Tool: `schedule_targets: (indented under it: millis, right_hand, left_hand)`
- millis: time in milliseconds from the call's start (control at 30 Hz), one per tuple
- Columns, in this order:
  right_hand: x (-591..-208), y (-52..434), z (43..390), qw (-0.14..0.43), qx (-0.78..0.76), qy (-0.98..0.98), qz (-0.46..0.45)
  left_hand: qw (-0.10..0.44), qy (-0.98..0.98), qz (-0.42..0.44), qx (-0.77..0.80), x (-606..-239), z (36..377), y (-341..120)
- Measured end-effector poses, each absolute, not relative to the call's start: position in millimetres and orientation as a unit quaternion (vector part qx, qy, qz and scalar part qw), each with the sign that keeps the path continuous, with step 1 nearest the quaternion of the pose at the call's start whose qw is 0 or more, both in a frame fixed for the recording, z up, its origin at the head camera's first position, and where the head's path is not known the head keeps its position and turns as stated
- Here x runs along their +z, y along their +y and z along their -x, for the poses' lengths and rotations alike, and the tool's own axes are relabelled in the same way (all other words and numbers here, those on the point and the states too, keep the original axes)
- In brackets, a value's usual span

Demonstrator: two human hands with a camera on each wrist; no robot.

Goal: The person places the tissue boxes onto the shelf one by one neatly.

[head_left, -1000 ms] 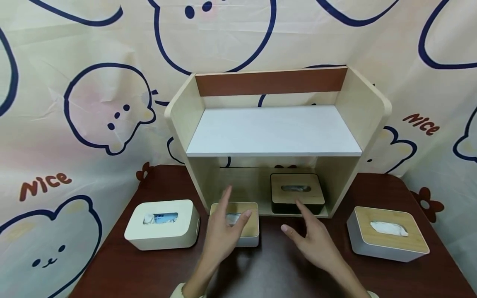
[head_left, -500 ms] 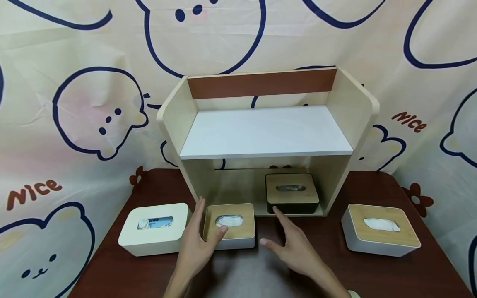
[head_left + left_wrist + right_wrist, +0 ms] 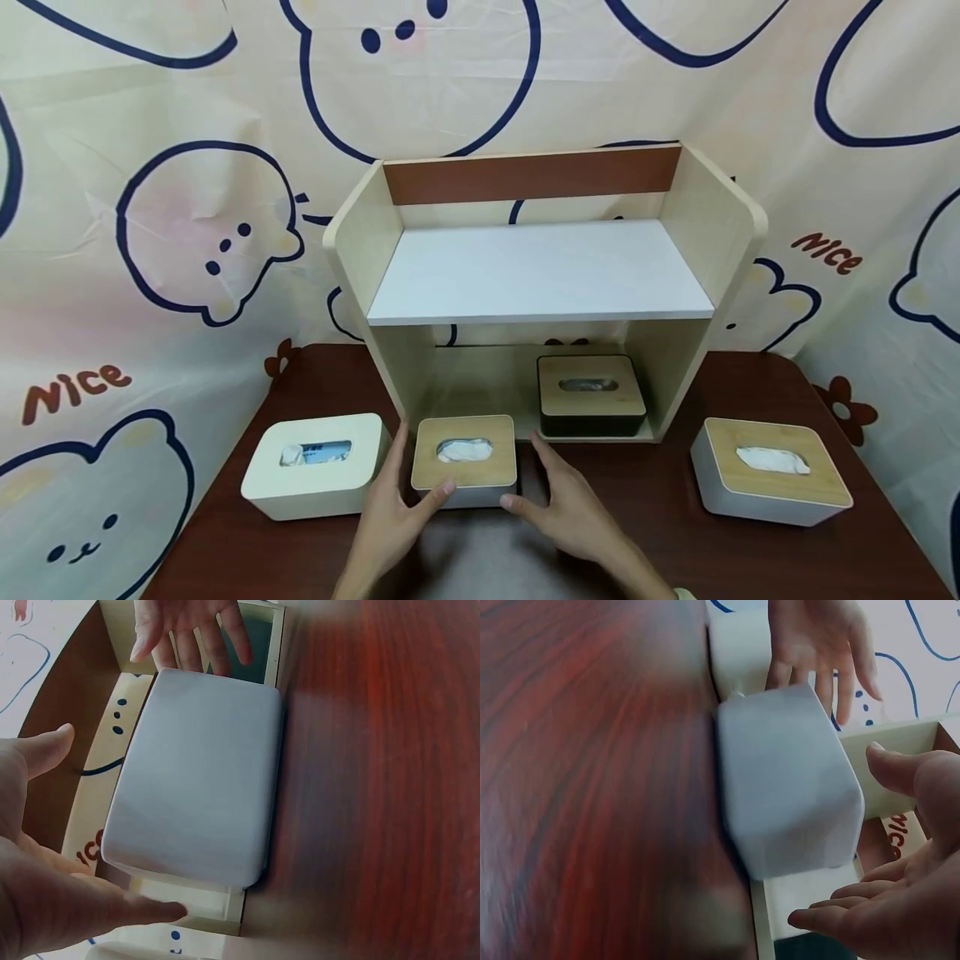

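Note:
A small grey tissue box with a wooden lid stands on the dark brown table, just in front of the shelf unit. My left hand lies open at the box's left side, thumb against its front face. On the other side, my right hand is open too, thumb near the front right corner. In the left wrist view the box lies between the left hand and the right hand. The right wrist view shows the box with small gaps to the right hand. Neither hand grips it.
A white tissue box stands close to the left. A larger grey box with a wooden lid is at the right. A black box with a wooden lid sits in the shelf's lower compartment. A patterned cloth hangs behind.
Both hands have come down and inward, from hovering spread above the table to flanking the small box. The left hand slid off the lid to the box's left side.

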State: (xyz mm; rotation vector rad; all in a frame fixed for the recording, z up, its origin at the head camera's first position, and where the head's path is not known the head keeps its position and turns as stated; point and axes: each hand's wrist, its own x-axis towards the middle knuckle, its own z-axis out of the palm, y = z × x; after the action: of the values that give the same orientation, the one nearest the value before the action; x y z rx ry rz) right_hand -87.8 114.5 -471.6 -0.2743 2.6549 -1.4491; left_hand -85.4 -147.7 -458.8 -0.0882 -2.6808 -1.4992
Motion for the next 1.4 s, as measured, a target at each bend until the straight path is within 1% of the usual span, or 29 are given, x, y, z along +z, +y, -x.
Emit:
schedule_targets:
  millis: [233, 533, 700, 867, 1000, 1167, 1400]
  right_hand:
    - [-476, 100, 88, 0.068, -0.489, 0.864, 0.097]
    - [-485, 97, 83, 0.064, -0.490, 0.865, 0.088]
    - [-493, 96, 84, 0.043, -0.493, 0.863, 0.102]
    - [-495, 95, 87, 0.033, -0.503, 0.855, 0.117]
    - [-495, 93, 88, 0.021, -0.493, 0.862, 0.120]
    - [-495, 91, 87, 0.018, -0.489, 0.866, 0.103]
    - [-498, 89, 86, 0.019, -0.504, 0.858, 0.100]
  left_hand:
    - [-0.005, -0.876, 0.017, -0.482, -461, 85, -150]
    - [-0.019, -0.875, 0.006, -0.483, -472, 81, -152]
    - [-0.016, -0.870, 0.005, -0.493, -475, 81, -152]
    - [-0.017, -0.867, 0.008, -0.499, -477, 83, -151]
    - [-0.005, -0.872, 0.015, -0.489, -477, 84, -152]
    - [0.010, -0.870, 0.020, -0.493, -478, 86, -153]
    - [0.010, -0.863, 0.014, -0.506, -478, 86, -152]
